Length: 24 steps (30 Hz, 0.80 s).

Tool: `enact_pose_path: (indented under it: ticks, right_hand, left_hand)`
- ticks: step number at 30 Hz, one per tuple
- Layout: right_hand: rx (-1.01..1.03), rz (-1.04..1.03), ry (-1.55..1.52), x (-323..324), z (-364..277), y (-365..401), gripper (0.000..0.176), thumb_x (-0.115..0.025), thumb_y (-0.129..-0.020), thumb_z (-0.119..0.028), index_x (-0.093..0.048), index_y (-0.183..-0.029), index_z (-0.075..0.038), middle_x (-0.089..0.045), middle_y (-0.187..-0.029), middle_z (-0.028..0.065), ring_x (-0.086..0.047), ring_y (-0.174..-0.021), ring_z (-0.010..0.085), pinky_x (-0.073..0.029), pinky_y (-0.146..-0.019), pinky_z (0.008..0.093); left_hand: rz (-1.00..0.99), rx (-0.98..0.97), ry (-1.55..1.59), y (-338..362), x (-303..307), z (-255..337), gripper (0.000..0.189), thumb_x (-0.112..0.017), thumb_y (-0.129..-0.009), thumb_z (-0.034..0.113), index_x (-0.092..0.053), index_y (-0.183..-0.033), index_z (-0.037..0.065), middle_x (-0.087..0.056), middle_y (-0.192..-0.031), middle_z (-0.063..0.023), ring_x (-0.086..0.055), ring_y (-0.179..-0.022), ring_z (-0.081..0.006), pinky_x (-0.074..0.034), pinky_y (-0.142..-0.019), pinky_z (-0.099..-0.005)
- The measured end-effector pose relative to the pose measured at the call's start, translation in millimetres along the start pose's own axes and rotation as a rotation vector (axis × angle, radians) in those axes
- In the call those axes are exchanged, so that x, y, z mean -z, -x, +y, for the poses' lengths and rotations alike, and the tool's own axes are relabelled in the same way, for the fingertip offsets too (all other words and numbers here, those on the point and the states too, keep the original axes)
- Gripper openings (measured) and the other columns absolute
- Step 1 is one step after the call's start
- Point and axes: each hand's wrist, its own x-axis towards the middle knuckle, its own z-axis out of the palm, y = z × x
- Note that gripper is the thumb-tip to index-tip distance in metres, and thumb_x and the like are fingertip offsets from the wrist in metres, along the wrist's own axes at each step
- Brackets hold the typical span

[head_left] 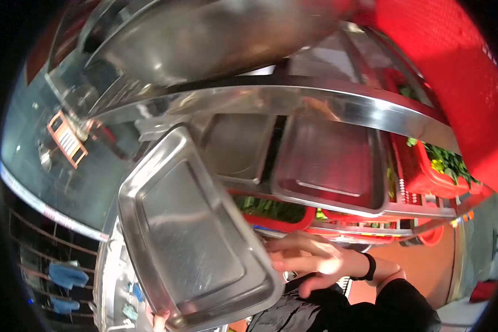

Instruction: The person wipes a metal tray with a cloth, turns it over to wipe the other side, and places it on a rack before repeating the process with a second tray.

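Note:
A shallow rectangular metal tray (191,238) is tilted in front of my body, its inside facing the camera. My left hand (159,320) grips the tray's lower left rim; only the thumb and a small part of the hand show. Beside the tray's right edge is my right hand (307,259), fingers spread and thumb apart, fingertips close to the rim. Whether they touch it I cannot tell. A black band (370,266) circles the right wrist.
Two more metal trays (332,166) (237,145) lie beyond, behind a shiny metal rail (249,100). A large metal pan (205,41) is above. Red baskets (434,176) hold greens. Red fabric (454,72) fills the upper right. An orange stool (67,139) stands at left.

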Motion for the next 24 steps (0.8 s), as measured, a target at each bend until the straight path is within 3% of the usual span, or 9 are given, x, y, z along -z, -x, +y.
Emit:
enact_pose_path:
  ticks: [5,7,8,9,10,14,17,21,24]
  right_hand:
    - [-0.117,0.12,0.425,33.5,-50.1,39.8,0.071,-0.077,-0.056,-0.049,-0.062,-0.114,-0.012,-0.047,-0.112,0.0156,-0.055,-0.085,0.0267,-0.047,-0.07,0.0342]
    - [-0.254,0.309,0.607,23.0,-56.9,73.0,0.063,-0.082,-0.055,-0.036,-0.062,-0.11,-0.012,-0.047,-0.112,0.0179,-0.054,-0.089,0.0287,-0.048,-0.069,0.0345]
    - [-0.285,0.302,0.714,27.7,-58.5,84.9,0.055,-0.08,-0.057,-0.024,-0.061,-0.107,-0.011,-0.046,-0.113,0.0197,-0.053,-0.093,0.0305,-0.048,-0.069,0.0341]
    - [-0.341,0.369,0.692,31.3,-67.4,86.0,0.05,-0.076,-0.06,-0.019,-0.059,-0.106,-0.01,-0.047,-0.112,0.0202,-0.052,-0.096,0.0326,-0.047,-0.073,0.0378]
    - [-0.366,0.408,0.727,33.3,-70.7,91.9,0.048,-0.075,-0.061,-0.019,-0.059,-0.105,-0.009,-0.047,-0.111,0.0203,-0.052,-0.097,0.0332,-0.045,-0.076,0.0401]
    - [-0.466,0.542,0.901,42.0,-76.7,112.6,0.037,-0.073,-0.066,-0.02,-0.056,-0.097,-0.008,-0.048,-0.109,0.02,-0.051,-0.099,0.0347,-0.042,-0.082,0.0435]
    - [-0.508,0.648,0.894,50.0,-69.3,113.7,0.033,-0.071,-0.068,-0.017,-0.054,-0.094,-0.007,-0.049,-0.107,0.0183,-0.051,-0.099,0.0325,-0.043,-0.08,0.0407]
    - [-0.525,0.681,0.87,60.8,-54.5,115.1,0.034,-0.073,-0.066,-0.012,-0.053,-0.093,-0.005,-0.049,-0.106,0.017,-0.051,-0.097,0.0312,-0.044,-0.078,0.0374]
    - [-0.564,0.685,0.867,63.0,-45.3,115.4,0.034,-0.072,-0.067,-0.012,-0.052,-0.095,-0.004,-0.049,-0.106,0.0165,-0.051,-0.097,0.0318,-0.044,-0.078,0.0379]
  left_hand:
    - [-0.085,-0.27,-0.104,-31.8,-63.0,26.2,0.053,-0.059,-0.074,0.029,-0.05,-0.117,0.001,-0.057,-0.097,-0.0064,-0.054,-0.088,-0.0162,-0.043,-0.077,-0.0293]
    - [-0.398,-0.03,0.094,-37.6,-105.0,60.7,0.054,-0.061,-0.074,0.018,-0.047,-0.122,-0.003,-0.058,-0.102,-0.0173,-0.059,-0.086,-0.0219,-0.048,-0.076,-0.031]
    - [-0.561,0.023,0.049,-41.0,-126.5,78.4,0.055,-0.063,-0.071,0.015,-0.048,-0.12,-0.003,-0.059,-0.088,-0.0108,-0.057,-0.07,-0.0161,-0.046,-0.061,-0.0256]
    - [-0.462,-0.056,0.06,-37.4,-148.5,74.0,0.05,-0.062,-0.072,0.015,-0.05,-0.117,-0.002,-0.057,-0.078,-0.0051,-0.053,-0.061,-0.0116,-0.041,-0.053,-0.0224]
    - [-0.518,0.019,0.048,-45.1,-165.8,79.2,0.049,-0.063,-0.073,0.018,-0.052,-0.117,0.0,-0.058,-0.079,-0.004,-0.054,-0.061,-0.0119,-0.043,-0.054,-0.0229]
    - [-0.549,0.137,0.119,-55.0,-215.4,82.1,0.051,-0.057,-0.086,0.025,-0.045,-0.129,0.001,-0.052,-0.123,-0.0068,-0.046,-0.114,-0.0142,-0.034,-0.096,-0.0279]
    - [-0.866,0.235,0.192,-72.3,-242.5,84.6,0.058,-0.056,-0.087,0.03,-0.039,-0.133,-0.001,-0.045,-0.131,-0.0084,-0.038,-0.123,-0.0155,-0.027,-0.101,-0.028]
    - [-0.961,0.021,-0.097,-78.1,-253.4,82.2,0.061,-0.056,-0.088,0.033,-0.035,-0.136,0.001,-0.038,-0.137,-0.0072,-0.032,-0.127,-0.016,-0.025,-0.103,-0.0264]
    - [-0.849,-0.257,-0.401,-86.0,-259.0,72.5,0.054,-0.055,-0.088,0.038,-0.048,-0.124,-0.002,-0.058,-0.11,-0.0156,-0.054,-0.105,-0.024,-0.038,-0.089,-0.0307]
